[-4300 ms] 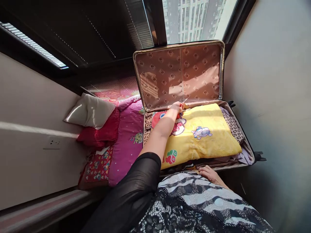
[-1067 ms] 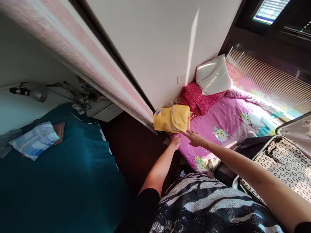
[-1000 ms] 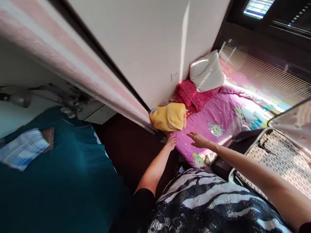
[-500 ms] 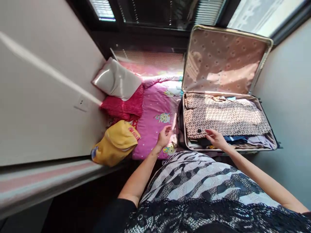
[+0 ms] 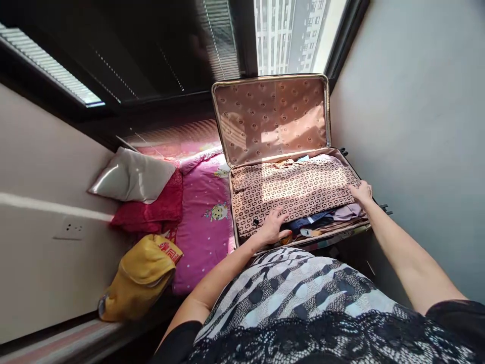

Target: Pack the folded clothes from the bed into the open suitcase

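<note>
left hand (image 5: 273, 226), fingers loosely spread on cloth (image 5: 299, 189); right hand (image 5: 361, 193), part-curled at cloth edge, grip unclear. risk: uneven pull bunches cloth, drags clothes (image 5: 316, 221) over suitcase (image 5: 242, 116) rim.

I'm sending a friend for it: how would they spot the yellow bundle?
Find the open suitcase, then the purple bedding to its left. By that bedding's near left corner lies the yellow bundle, marked with red. Its yellow sets it apart from the red cloth and pale pillow behind.
</note>
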Action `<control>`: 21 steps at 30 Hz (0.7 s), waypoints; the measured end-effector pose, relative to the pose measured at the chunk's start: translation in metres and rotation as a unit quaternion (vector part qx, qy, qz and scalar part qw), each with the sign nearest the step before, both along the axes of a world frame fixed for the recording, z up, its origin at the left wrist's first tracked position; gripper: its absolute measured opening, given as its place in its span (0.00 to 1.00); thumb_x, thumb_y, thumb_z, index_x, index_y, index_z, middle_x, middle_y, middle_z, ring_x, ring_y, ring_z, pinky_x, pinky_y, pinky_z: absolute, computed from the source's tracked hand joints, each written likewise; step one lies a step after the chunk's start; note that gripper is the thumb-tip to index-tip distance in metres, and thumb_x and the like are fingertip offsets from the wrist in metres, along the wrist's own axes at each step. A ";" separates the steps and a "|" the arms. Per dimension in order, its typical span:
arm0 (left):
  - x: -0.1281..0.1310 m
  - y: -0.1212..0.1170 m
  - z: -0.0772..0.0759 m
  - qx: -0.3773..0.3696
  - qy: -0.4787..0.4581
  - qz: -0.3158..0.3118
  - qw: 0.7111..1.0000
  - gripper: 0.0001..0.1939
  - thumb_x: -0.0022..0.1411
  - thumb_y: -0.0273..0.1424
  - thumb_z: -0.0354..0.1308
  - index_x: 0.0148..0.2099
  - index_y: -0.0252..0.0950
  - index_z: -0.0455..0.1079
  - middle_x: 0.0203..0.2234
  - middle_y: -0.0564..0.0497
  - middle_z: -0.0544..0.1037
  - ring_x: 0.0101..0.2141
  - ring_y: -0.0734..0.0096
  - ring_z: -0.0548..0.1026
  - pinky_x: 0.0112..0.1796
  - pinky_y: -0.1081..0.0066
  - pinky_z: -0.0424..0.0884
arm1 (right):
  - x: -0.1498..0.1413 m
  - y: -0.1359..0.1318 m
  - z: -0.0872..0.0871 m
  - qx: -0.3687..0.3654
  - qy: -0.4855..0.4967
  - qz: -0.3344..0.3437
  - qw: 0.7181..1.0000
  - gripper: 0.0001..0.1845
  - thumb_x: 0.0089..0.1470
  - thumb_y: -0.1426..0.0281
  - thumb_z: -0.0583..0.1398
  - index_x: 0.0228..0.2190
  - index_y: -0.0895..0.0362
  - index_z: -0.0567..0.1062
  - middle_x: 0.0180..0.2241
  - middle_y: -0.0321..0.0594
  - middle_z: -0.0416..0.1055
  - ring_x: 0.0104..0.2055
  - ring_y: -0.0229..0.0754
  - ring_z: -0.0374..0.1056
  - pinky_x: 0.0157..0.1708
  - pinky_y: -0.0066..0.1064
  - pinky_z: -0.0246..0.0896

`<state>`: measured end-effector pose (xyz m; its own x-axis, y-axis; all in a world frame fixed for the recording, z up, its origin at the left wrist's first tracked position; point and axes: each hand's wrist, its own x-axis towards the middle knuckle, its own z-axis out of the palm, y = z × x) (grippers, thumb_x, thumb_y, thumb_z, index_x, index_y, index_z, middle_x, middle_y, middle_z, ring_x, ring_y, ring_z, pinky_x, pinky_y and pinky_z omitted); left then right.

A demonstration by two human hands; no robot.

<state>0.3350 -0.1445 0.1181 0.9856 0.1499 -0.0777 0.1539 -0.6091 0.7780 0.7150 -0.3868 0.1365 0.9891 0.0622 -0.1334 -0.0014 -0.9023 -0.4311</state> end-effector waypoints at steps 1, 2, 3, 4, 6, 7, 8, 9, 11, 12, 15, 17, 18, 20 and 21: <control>0.006 -0.005 0.002 0.009 0.018 -0.005 1.000 0.30 0.65 0.36 0.75 0.67 0.39 0.77 0.74 0.31 0.66 0.73 0.35 0.64 0.71 0.35 0.64 | 0.018 0.000 -0.002 -0.003 0.012 -0.002 1.000 0.39 0.60 0.58 0.65 0.66 0.67 0.73 0.63 0.70 0.70 0.67 0.63 0.66 0.68 0.50 0.63; 0.011 -0.010 0.004 0.019 0.034 -0.007 0.999 0.29 0.66 0.36 0.74 0.66 0.39 0.77 0.73 0.32 0.67 0.72 0.35 0.66 0.70 0.36 0.65 | 0.034 0.002 -0.004 -0.007 0.028 -0.003 1.000 0.39 0.60 0.57 0.65 0.66 0.67 0.72 0.64 0.71 0.69 0.68 0.65 0.65 0.68 0.52 0.62; 0.016 -0.014 0.006 0.029 0.049 -0.006 0.998 0.27 0.66 0.35 0.74 0.65 0.39 0.78 0.72 0.32 0.68 0.71 0.36 0.67 0.70 0.37 0.66 | 0.048 0.005 -0.007 -0.012 0.043 0.000 0.999 0.40 0.60 0.56 0.66 0.66 0.67 0.72 0.64 0.72 0.69 0.69 0.66 0.63 0.68 0.54 0.62; 0.019 -0.017 0.007 0.039 0.060 -0.001 0.997 0.25 0.67 0.35 0.73 0.65 0.39 0.79 0.71 0.33 0.70 0.70 0.37 0.68 0.70 0.37 0.66 | 0.059 0.008 -0.009 -0.015 0.053 0.009 0.998 0.42 0.59 0.54 0.67 0.66 0.66 0.71 0.64 0.72 0.68 0.70 0.68 0.62 0.67 0.57 0.61; 0.023 -0.023 0.007 0.056 0.072 0.021 0.996 0.23 0.69 0.35 0.71 0.64 0.40 0.79 0.69 0.34 0.72 0.70 0.38 0.69 0.70 0.37 0.66 | 0.074 0.015 -0.014 -0.022 0.054 0.038 0.998 0.45 0.56 0.51 0.70 0.66 0.63 0.69 0.65 0.72 0.67 0.70 0.71 0.61 0.67 0.62 0.60; 0.025 -0.025 0.007 0.062 0.074 0.036 0.995 0.22 0.69 0.34 0.71 0.63 0.41 0.79 0.69 0.35 0.72 0.69 0.39 0.69 0.70 0.38 0.66 | 0.077 0.017 -0.017 -0.026 0.050 0.058 0.997 0.47 0.55 0.50 0.71 0.66 0.63 0.69 0.65 0.71 0.67 0.70 0.72 0.61 0.67 0.63 0.60; 0.025 -0.027 0.005 0.066 0.074 0.053 0.994 0.21 0.69 0.33 0.70 0.63 0.41 0.80 0.68 0.35 0.73 0.69 0.40 0.70 0.69 0.39 0.67 | 0.079 0.019 -0.020 -0.030 0.045 0.078 0.995 0.48 0.54 0.50 0.72 0.67 0.62 0.68 0.65 0.71 0.66 0.70 0.73 0.62 0.67 0.64 0.59; 0.025 -0.029 0.003 0.069 0.071 0.068 0.993 0.21 0.69 0.33 0.70 0.62 0.40 0.80 0.67 0.35 0.73 0.68 0.41 0.71 0.69 0.40 0.67 | 0.079 0.021 -0.023 -0.035 0.041 0.094 0.994 0.48 0.55 0.50 0.72 0.67 0.63 0.68 0.66 0.72 0.65 0.70 0.73 0.62 0.67 0.64 0.60; 0.025 -0.032 -0.002 0.073 0.060 0.096 0.991 0.20 0.68 0.31 0.70 0.61 0.39 0.80 0.66 0.35 0.74 0.67 0.42 0.72 0.69 0.41 0.68 | 0.078 0.021 -0.029 -0.047 0.038 0.108 0.992 0.48 0.57 0.51 0.72 0.67 0.64 0.68 0.67 0.74 0.64 0.69 0.73 0.65 0.67 0.62 0.62; 0.024 -0.033 -0.004 0.075 0.053 0.107 0.990 0.20 0.68 0.30 0.69 0.61 0.38 0.80 0.66 0.35 0.74 0.67 0.43 0.72 0.69 0.42 0.69 | 0.077 0.022 -0.031 -0.052 0.043 0.110 0.992 0.47 0.58 0.52 0.71 0.68 0.66 0.68 0.67 0.75 0.64 0.69 0.72 0.66 0.67 0.60 0.63; 0.024 -0.037 -0.010 0.083 0.046 0.130 0.987 0.18 0.68 0.29 0.68 0.59 0.38 0.81 0.65 0.36 0.74 0.66 0.44 0.73 0.68 0.42 0.69 | 0.078 0.025 -0.033 -0.069 0.091 0.116 0.987 0.45 0.59 0.54 0.71 0.66 0.71 0.71 0.63 0.76 0.71 0.67 0.69 0.71 0.66 0.55 0.67; 0.026 -0.039 -0.011 0.091 0.057 0.136 0.985 0.18 0.68 0.30 0.67 0.59 0.39 0.81 0.64 0.37 0.75 0.65 0.44 0.73 0.68 0.41 0.69 | 0.080 0.030 -0.031 -0.076 0.128 0.126 0.981 0.43 0.58 0.58 0.72 0.64 0.73 0.74 0.60 0.75 0.74 0.66 0.69 0.72 0.67 0.55 0.67; 0.028 -0.039 -0.011 0.094 0.066 0.136 0.984 0.17 0.69 0.30 0.67 0.59 0.39 0.81 0.64 0.37 0.75 0.65 0.43 0.73 0.67 0.40 0.69 | 0.081 0.032 -0.030 -0.075 0.140 0.126 0.979 0.41 0.57 0.60 0.72 0.63 0.73 0.76 0.59 0.75 0.75 0.65 0.68 0.72 0.68 0.56 0.67; 0.032 -0.036 -0.008 0.097 0.081 0.123 0.984 0.18 0.68 0.30 0.67 0.59 0.39 0.81 0.65 0.37 0.75 0.65 0.42 0.73 0.67 0.38 0.70 | 0.083 0.033 -0.025 -0.069 0.151 0.120 0.979 0.38 0.56 0.61 0.72 0.61 0.72 0.78 0.59 0.73 0.75 0.65 0.68 0.72 0.68 0.56 0.66; 0.035 -0.034 -0.007 0.096 0.087 0.112 0.985 0.18 0.68 0.30 0.68 0.59 0.39 0.81 0.65 0.37 0.75 0.65 0.41 0.73 0.66 0.37 0.70 | 0.082 0.033 -0.023 -0.063 0.151 0.114 0.980 0.36 0.56 0.61 0.71 0.59 0.70 0.79 0.59 0.71 0.75 0.66 0.68 0.71 0.68 0.56 0.66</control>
<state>0.3698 -0.1785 0.1114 0.9006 0.3905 -0.1910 0.4215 -0.6775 0.6027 0.7971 -0.3539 0.1138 0.8652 0.2414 -0.4395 0.0964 -0.9402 -0.3267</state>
